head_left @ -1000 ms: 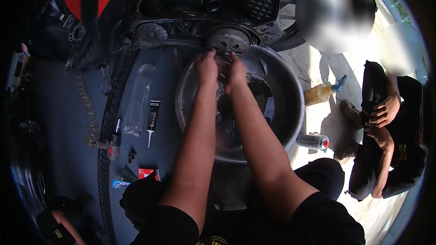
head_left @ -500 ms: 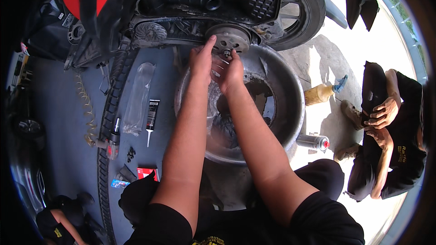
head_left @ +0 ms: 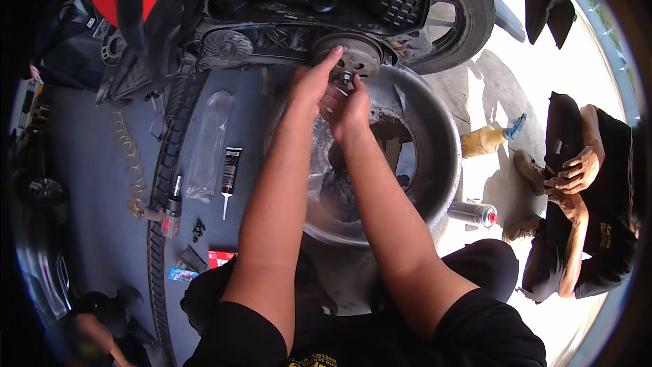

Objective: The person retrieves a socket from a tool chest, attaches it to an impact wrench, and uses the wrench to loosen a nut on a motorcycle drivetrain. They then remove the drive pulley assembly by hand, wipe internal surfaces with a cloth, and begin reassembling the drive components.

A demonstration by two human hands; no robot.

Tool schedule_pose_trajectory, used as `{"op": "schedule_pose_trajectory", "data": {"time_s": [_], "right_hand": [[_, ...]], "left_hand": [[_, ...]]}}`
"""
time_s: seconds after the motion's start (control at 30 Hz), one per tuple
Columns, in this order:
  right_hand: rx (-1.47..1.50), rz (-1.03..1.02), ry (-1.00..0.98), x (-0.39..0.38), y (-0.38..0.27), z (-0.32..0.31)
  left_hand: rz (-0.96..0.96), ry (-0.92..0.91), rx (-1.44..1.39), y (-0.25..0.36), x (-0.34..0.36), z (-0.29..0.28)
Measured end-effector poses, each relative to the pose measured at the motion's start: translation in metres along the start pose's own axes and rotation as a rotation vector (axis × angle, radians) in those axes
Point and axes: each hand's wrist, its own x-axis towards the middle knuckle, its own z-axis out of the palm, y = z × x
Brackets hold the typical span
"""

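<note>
Both hands meet at upper centre: left hand [head_left: 309, 85] spread over the round clutch hub [head_left: 356, 54], fingertips on its rim; right hand [head_left: 348, 105] curled, pinching a small nut [head_left: 346, 79] at the hub's middle. Engine casing crowds above; the metal basin [head_left: 435, 156] lies open below. Since earlier, both hands have shifted slightly upward.
</note>
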Motion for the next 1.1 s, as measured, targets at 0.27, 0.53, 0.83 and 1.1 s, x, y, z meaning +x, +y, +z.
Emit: {"op": "schedule_pose_trajectory", "data": {"time_s": [0.27, 0.53, 0.83, 1.1], "right_hand": [[0.006, -0.053, 0.024, 0.003, -0.002, -0.001], [0.101, -0.012, -0.015, 0.014, 0.003, -0.006], [0.049, 0.001, -0.035, 0.023, 0.004, -0.009], [0.226, 0.067, -0.108, 0.034, 0.004, -0.019]], "left_hand": [[0.061, 0.005, -0.012, 0.006, -0.008, 0.006], [0.084, -0.004, -0.029, 0.001, -0.001, 0.005], [0.044, -0.018, -0.048, 0.004, -0.003, 0.004], [0.082, -0.026, -0.049, -0.001, 0.003, 0.007]]}}
